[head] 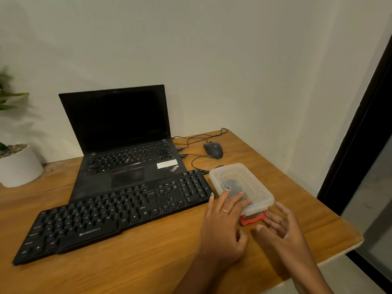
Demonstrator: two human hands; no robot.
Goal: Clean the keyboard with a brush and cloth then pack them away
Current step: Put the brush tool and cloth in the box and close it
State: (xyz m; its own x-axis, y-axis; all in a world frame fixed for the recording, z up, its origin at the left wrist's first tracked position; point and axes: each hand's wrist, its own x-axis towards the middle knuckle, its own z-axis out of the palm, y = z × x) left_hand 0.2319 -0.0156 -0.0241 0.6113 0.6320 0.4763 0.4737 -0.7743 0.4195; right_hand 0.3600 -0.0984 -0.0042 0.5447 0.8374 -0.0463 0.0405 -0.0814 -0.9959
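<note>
A black keyboard (118,213) lies slanted across the wooden table (148,262). Just right of it stands a clear plastic box (252,183) with its lid on and a red latch (252,219) at the near end. Something dark shows dimly through the lid; I cannot make out a brush or cloth. My left hand (224,221) rests flat on the near part of the lid, fingers straight. My right hand (277,228) hovers by the red latch, fingers relaxed and spread; whether its fingertips touch the latch is unclear.
An open black laptop (125,145) sits behind the keyboard. A black mouse (213,150) and its cables lie at the back right. A white plant pot (19,166) stands at the far left. The table's right edge runs close to the box.
</note>
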